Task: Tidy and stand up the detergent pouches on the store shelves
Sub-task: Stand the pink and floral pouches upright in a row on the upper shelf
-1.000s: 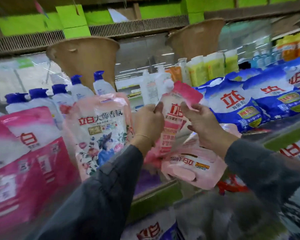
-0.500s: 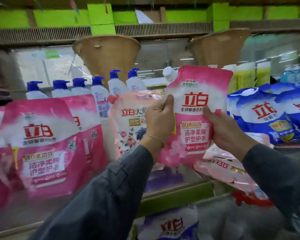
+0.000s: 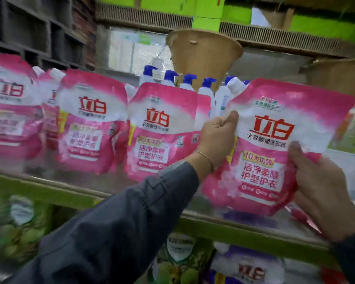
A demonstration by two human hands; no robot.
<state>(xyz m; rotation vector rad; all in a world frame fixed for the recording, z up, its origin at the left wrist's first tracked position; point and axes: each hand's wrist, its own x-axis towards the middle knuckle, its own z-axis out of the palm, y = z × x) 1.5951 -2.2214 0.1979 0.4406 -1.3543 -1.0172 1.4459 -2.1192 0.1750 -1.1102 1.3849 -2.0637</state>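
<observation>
Detergent pouch (image 3: 275, 152) glossy pink, spouted | left grip (image 3: 215, 139) pinches its edge | right grip (image 3: 320, 187) holds its corner

So your left arm comes up on a diagonal from the bottom left, covered in a dark grey sleeve (image 3: 115, 232) down to the wrist, with a thin gold bracelet (image 3: 205, 157) showing just past the cuff. Your left hand (image 3: 216, 140) is balled up with the back facing you, thumb pointing up and pinching the left edge of the pink-and-white plastic detergent pouch (image 3: 275, 144). Your right hand (image 3: 320, 187) comes in from the lower right corner and sits a bit lower, with the thumb laid across the pouch's front near its right edge. Its fingers are wrapped behind, out of sight. Only a sliver of the right cuff shows.
</observation>
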